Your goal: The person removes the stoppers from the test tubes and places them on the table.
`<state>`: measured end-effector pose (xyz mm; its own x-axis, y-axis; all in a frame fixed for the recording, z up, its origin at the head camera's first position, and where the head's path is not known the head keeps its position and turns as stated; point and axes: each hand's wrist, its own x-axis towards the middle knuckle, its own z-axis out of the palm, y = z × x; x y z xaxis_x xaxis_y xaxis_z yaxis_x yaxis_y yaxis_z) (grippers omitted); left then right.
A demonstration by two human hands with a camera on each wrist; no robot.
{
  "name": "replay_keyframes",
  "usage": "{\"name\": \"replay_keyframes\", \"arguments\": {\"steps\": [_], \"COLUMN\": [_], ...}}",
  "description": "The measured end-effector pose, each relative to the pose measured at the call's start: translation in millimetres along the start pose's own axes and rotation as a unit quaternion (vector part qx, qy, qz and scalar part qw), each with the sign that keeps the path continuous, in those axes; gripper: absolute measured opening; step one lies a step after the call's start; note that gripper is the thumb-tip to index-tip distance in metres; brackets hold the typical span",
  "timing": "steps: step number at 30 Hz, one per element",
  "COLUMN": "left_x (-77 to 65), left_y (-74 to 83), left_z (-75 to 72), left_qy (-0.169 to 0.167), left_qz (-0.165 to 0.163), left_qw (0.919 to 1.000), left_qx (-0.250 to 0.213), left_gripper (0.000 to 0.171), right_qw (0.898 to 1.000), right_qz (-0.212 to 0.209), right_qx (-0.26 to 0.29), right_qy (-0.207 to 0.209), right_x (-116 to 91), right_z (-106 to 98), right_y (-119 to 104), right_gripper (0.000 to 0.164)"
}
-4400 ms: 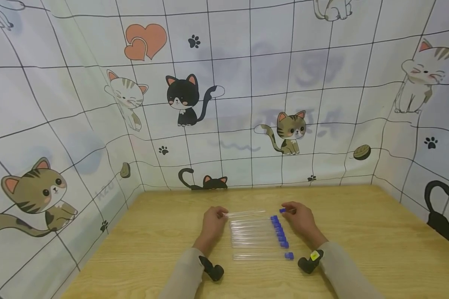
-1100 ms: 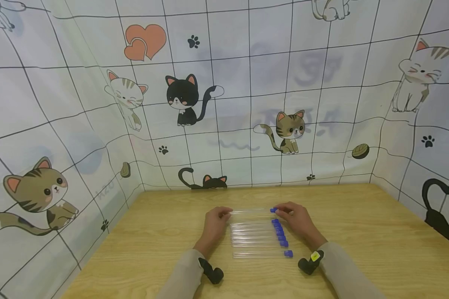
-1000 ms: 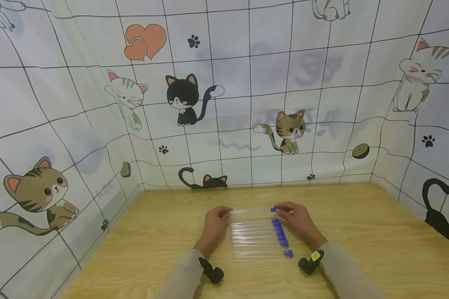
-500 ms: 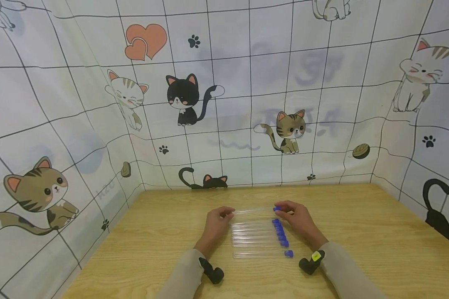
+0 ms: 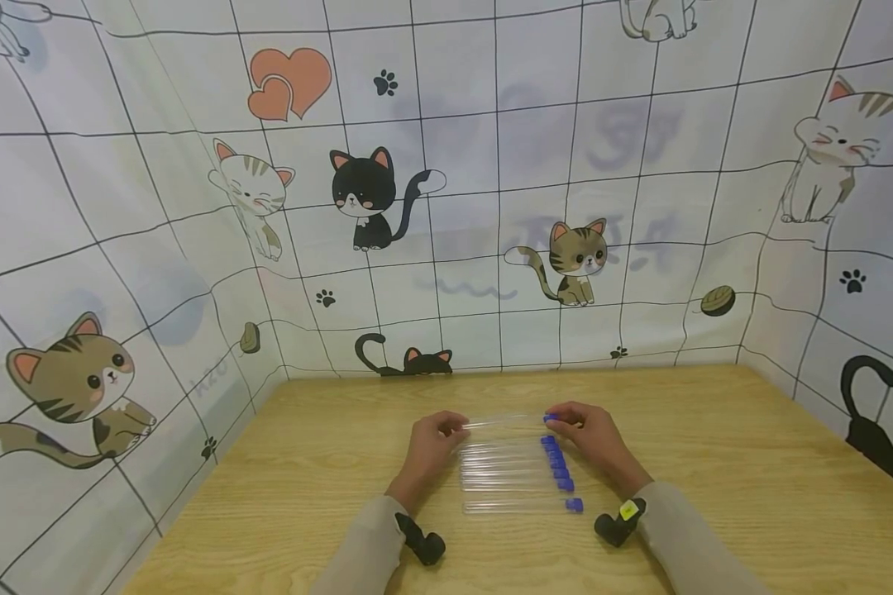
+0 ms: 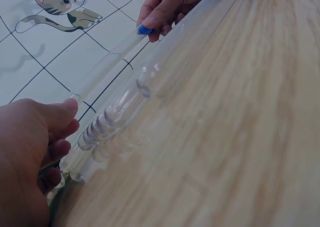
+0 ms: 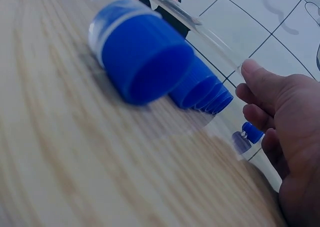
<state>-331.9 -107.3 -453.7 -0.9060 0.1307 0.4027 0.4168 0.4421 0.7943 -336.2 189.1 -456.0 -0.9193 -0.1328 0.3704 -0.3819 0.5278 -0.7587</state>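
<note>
My left hand pinches the left end of a clear test tube, which lies level across to the right. At its other end my right hand pinches a blue cap, with the tube's end meeting it. How far the cap sits on the tube is hidden by the fingers. Nearer to me lies a row of several clear tubes with blue caps pointing right. Apart from that row rests a single capped tube. Beside my right fingers another blue cap shows; I cannot tell which tube it belongs to.
All of it stands on a light wood table. A white cloth with cats and grid lines hangs behind it and at both sides. Dark wrist cameras are strapped at both sleeves.
Some seconds ago the cap in my right hand was apart from the tube; now they meet. The row has shifted slightly. Over the last half second, both hands barely move.
</note>
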Motion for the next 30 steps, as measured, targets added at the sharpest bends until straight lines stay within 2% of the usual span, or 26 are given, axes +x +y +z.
{"name": "replay_keyframes", "arguments": {"steps": [7,19,30], "left_x": [-1.8,-0.7,-0.9], "left_y": [4.6,1.6,0.7], "left_z": [-1.1,0.0,-0.8], "left_qy": [-0.015,-0.021,-0.028], "left_qz": [-0.019,0.005,0.014], "left_qw": [0.9997,0.9997,0.9995], "left_qx": [0.004,0.013,0.010], "left_gripper": [0.012,0.012,0.013], "right_qw": [0.999,0.999,0.998], "right_qz": [0.006,0.001,-0.002], "right_qx": [-0.027,-0.043,-0.049], "right_qy": [0.019,0.031,0.044], "right_x": [0.3,-1.2,-1.4], "right_z": [0.6,-1.5,-1.2], "right_y": [-0.7,-4.0,-3.8], "right_gripper": [0.025,0.023,0.022]}}
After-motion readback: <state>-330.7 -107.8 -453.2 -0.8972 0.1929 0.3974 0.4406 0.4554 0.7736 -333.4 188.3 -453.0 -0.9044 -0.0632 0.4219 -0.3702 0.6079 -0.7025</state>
